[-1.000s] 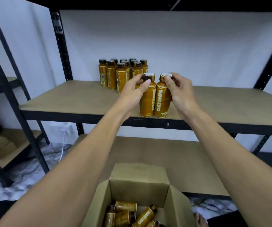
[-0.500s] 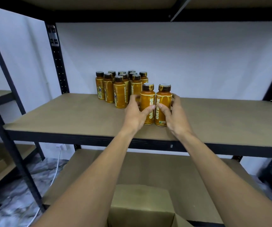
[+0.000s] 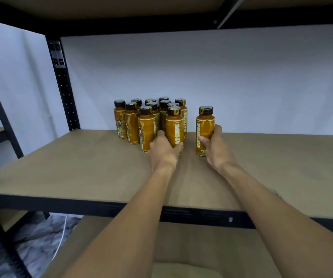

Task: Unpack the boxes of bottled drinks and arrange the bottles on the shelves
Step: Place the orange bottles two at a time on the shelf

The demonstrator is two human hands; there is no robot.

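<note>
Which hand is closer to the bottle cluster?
Left. The left hand grips one bottle right beside the cluster; the right hand holds another bottle apart, off to the cluster's right.

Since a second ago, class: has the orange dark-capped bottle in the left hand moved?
Yes. The orange dark-capped bottle moved back and left, closing on the standing cluster of bottles.

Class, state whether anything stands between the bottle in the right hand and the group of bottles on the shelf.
Nothing visible does. Only bare shelf separates the bottle gripped by the right hand from the group, whose nearest bottle the left hand grips.
</note>
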